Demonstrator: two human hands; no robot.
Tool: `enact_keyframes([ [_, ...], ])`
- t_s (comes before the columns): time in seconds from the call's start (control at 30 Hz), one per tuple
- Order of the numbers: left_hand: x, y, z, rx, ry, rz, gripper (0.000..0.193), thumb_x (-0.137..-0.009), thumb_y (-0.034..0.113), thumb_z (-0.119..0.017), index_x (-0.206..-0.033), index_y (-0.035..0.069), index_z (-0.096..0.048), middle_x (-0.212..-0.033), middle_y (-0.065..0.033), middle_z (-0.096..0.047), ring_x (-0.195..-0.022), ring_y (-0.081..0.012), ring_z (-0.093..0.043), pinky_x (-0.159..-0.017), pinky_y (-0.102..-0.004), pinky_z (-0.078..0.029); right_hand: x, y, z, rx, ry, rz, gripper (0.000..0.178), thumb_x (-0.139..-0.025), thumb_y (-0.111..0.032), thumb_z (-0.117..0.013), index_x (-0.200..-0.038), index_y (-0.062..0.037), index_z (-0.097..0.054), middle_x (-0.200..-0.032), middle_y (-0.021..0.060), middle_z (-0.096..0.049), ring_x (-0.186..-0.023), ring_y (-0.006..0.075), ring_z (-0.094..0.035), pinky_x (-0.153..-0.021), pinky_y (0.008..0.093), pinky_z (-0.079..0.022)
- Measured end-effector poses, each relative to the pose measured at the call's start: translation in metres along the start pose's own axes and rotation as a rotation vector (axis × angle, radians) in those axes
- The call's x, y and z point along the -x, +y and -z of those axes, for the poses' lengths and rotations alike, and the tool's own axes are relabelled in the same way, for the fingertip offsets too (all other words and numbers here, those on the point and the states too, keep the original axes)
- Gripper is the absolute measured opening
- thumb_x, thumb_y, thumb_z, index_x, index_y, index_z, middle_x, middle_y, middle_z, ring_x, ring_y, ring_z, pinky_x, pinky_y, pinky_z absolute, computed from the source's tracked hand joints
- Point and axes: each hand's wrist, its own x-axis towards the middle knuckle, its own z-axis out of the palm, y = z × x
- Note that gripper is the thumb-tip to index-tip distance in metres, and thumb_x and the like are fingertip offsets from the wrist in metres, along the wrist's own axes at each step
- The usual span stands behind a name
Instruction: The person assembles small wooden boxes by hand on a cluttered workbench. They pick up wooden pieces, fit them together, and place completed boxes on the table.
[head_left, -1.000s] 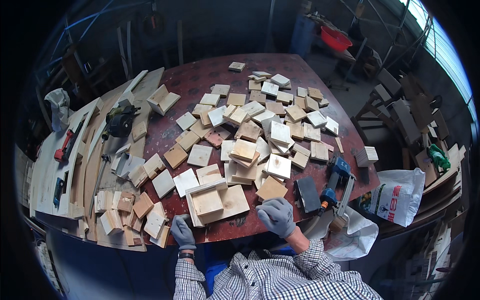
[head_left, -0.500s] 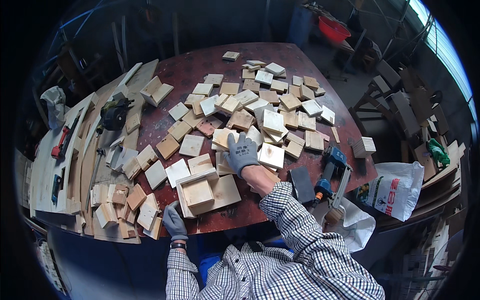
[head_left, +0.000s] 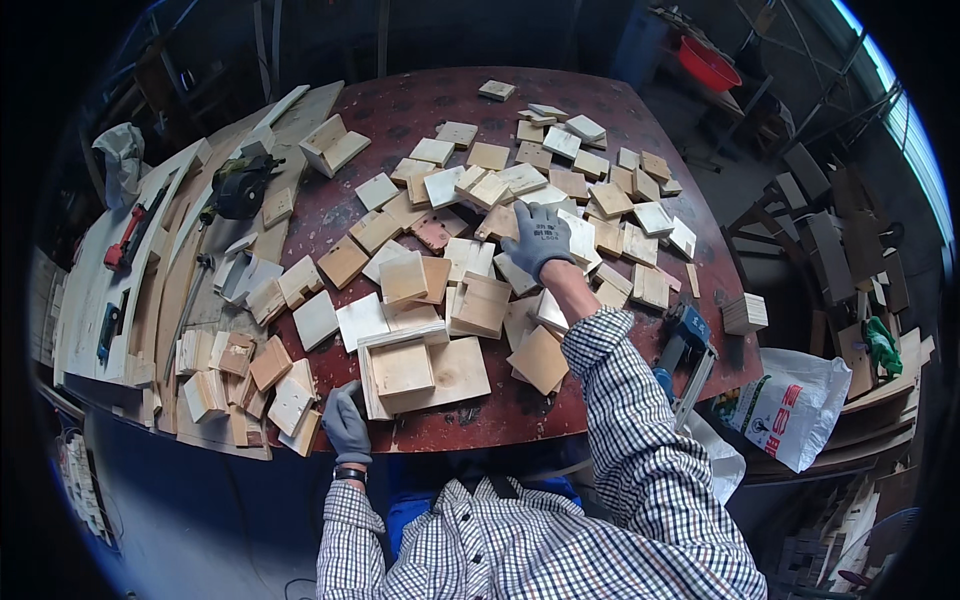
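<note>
My right hand (head_left: 545, 240), in a grey work glove, reaches over a loose pile of small wooden blocks (head_left: 487, 156). Its thumb stands apart from the fingers, which lie over the blocks, and no block is visibly gripped. My left hand (head_left: 346, 424), also gloved, is at the table's near edge with its fingers curled in; nothing shows in it. Just right of it sits an open wooden piece (head_left: 462, 372) made of boards, with a smaller block (head_left: 398, 369) inside its corner. Several square blocks (head_left: 481, 304) lie tilted over one another beyond it.
A blue nail gun (head_left: 688, 335) lies by my right sleeve, partly covered. Stacked blocks (head_left: 743, 314) stand at the right edge of the red table (head_left: 400, 115). Boards at left carry a dark power tool (head_left: 243, 187) and a red tool (head_left: 128, 236). A white sack (head_left: 798, 405) sits at right.
My right hand has moved farther out and to the right over the pile. Several blocks near the wooden piece have shifted and tilted. My left hand stays by the edge; the whole view has shifted.
</note>
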Motion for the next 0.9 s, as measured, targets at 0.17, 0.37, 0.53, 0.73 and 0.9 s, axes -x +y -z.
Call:
enact_keyframes([
  [0.17,0.001,0.005,0.0,0.033,0.006,0.02,0.049,-0.114,0.029,-0.038,-0.11,-0.006,-0.072,-0.105,-0.0194,-0.075,-0.101,-0.033,-0.072,-0.094,-0.0411,-0.054,-0.008,0.036,-0.023,0.247,-0.141,0.175,0.05,-0.094,-0.039,-0.065,-0.139,-0.0157,-0.06,-0.135,0.0126,-0.064,-0.125,0.0332,-0.062,-0.109,0.0483,-0.042],
  [0.37,0.001,0.004,0.003,0.046,-0.01,0.035,0.047,-0.113,0.026,-0.039,-0.108,-0.007,-0.072,-0.107,-0.0202,-0.075,-0.103,-0.0343,-0.072,-0.095,-0.0406,-0.054,-0.01,0.03,-0.016,0.214,-0.007,0.119,0.024,-0.098,-0.032,-0.061,-0.113,-0.0156,-0.072,-0.111,0.0112,-0.074,-0.104,0.0342,-0.07,-0.094,0.0479,-0.051],
  [0.53,0.0,0.003,0.0,0.052,-0.006,0.014,0.046,-0.114,0.026,-0.039,-0.11,-0.006,-0.072,-0.107,-0.0197,-0.075,-0.103,-0.0341,-0.072,-0.093,-0.0409,-0.054,-0.018,0.048,-0.016,0.127,0.072,0.049,0.022,-0.101,-0.03,-0.059,-0.106,-0.0154,-0.075,-0.107,0.0114,-0.076,-0.098,0.0345,-0.071,-0.086,0.0487,-0.054],
  [0.73,0.0,-0.001,-0.003,0.076,-0.001,0.022,0.046,-0.114,0.027,-0.039,-0.108,-0.005,-0.072,-0.106,-0.02,-0.075,-0.101,-0.0344,-0.072,-0.092,-0.0415,-0.055,0.008,0.052,-0.008,0.117,0.307,0.637,0.008,-0.09,-0.02,-0.07,-0.098,-0.0175,-0.069,-0.083,0.0035,-0.068,-0.083,0.0283,-0.066,-0.093,0.045,-0.049],
  [0.9,-0.001,0.006,0.0,0.058,-0.007,0.024,0.05,-0.114,0.03,-0.039,-0.109,-0.006,-0.072,-0.106,-0.0192,-0.076,-0.103,-0.0331,-0.073,-0.094,-0.0405,-0.054,0.02,0.046,-0.009,-0.015,0.219,0.668,0.011,-0.089,-0.021,-0.071,-0.1,-0.0173,-0.072,-0.089,0.0053,-0.068,-0.091,0.0285,-0.067,-0.097,0.0451,-0.049],
])
